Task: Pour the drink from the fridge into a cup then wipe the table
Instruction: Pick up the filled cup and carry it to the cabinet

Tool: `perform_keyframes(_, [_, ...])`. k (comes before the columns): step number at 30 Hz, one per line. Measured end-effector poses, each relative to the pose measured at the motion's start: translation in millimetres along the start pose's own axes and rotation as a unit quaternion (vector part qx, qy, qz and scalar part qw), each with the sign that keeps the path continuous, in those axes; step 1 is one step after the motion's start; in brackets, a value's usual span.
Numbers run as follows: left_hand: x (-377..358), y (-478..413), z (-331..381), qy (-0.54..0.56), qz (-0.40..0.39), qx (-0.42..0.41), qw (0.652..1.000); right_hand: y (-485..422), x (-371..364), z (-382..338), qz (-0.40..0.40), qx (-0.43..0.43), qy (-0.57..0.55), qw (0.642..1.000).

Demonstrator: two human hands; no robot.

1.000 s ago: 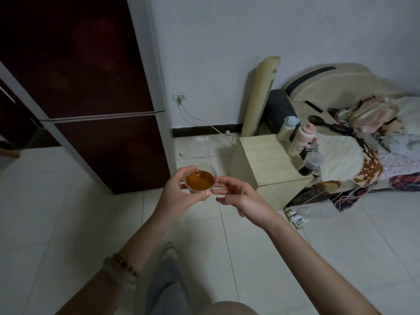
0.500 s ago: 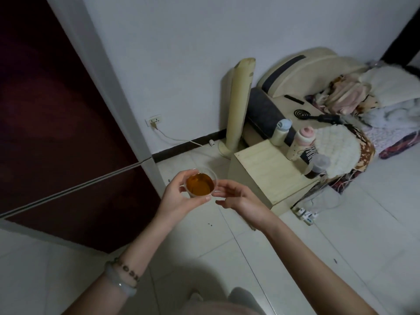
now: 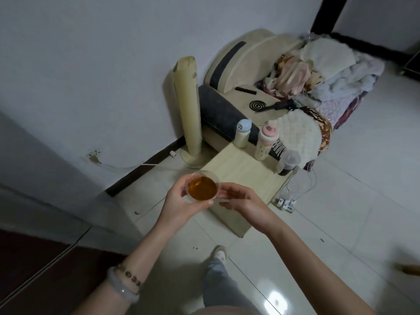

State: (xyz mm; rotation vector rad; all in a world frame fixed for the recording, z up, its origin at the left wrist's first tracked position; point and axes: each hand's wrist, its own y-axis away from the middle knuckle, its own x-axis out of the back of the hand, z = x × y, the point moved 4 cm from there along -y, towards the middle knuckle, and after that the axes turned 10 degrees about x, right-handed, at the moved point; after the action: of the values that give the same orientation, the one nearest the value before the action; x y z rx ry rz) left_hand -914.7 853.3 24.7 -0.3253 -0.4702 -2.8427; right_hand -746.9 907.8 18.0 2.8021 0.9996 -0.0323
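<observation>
A: We've swung away from the fridge (image 3: 34, 264). A second ago its dark red door filled the left of the view, and now it's just a wedge in the bottom-left corner. The little wooden tabletop (image 3: 241, 176) has come up right beyond the hands.

B: Same grip as before, though. The left hand (image 3: 179, 205) is curled round the clear cup (image 3: 210, 176), thumb on the near side, holding it level in the air.

A: And the right hand (image 3: 245, 205)?

B: Its fingertips are up against the cup's right side, loosely bent. Light touch or real pinch, I can't call it from here.

A: The amber drink (image 3: 203, 189) sits flat, not far under the rim. The cup hangs in front of the tabletop's near-left edge and isn't set down.

B: There are bracelets (image 3: 127, 280) on the left wrist, one beaded and one pale.

A: Along the tabletop's far edge stand a blue-capped bottle (image 3: 242, 133) and a pink-capped bottle (image 3: 266, 142). A lidded tumbler (image 3: 288, 162) stands at the right corner.

B: The tower fan (image 3: 188, 110) stands behind on the left, by the wall. The sofa (image 3: 250, 64) beyond is heaped with blankets. There's a power strip (image 3: 285, 202) on the floor (image 3: 341, 223) just right of the table, and one foot (image 3: 219, 253) forward on the tiles below the hands.
</observation>
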Motion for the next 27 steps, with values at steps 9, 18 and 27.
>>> perform_keyframes(9, [-58.9, -146.8, 52.7, -0.058, -0.115, -0.025, 0.991, -74.9, 103.3, -8.2, 0.121, -0.019, -0.015, 0.992])
perform_keyframes(18, [-115.0, -227.8, 76.2, -0.093, -0.212, -0.06, 0.971, -97.2, 165.8, -1.0, 0.22, -0.044, -0.035, 0.974])
perform_keyframes(27, [-156.1, -299.7, 57.9, -0.128, -0.317, -0.087, 0.936, -121.4, 192.9, 26.7, 0.323, -0.077, -0.042, 0.942])
